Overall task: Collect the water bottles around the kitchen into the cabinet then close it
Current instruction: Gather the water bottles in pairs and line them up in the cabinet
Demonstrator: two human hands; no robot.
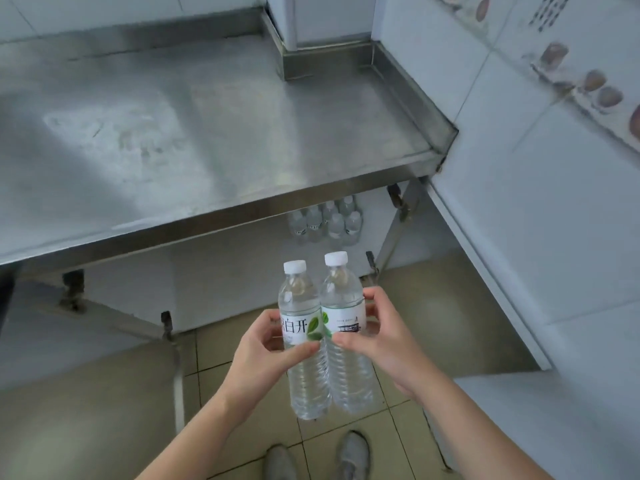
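My left hand [263,355] grips a clear water bottle [301,306] with a white cap and a green-leaf label. My right hand [384,337] grips a second water bottle [346,372] of the same kind. Both bottles stand upright and side by side, touching, in front of me above the floor. Under the steel counter [207,133] the cabinet [242,271] stands open, and several more water bottles [325,220] are grouped on its shelf at the back right. One cabinet door [485,258] swings out to the right, another door [104,327] to the left.
The steel counter fills the upper left, with a raised rim at its back and right side. White tiled wall [554,168] rises on the right with pictures on it. My shoes [349,455] stand on the tiled floor [86,427].
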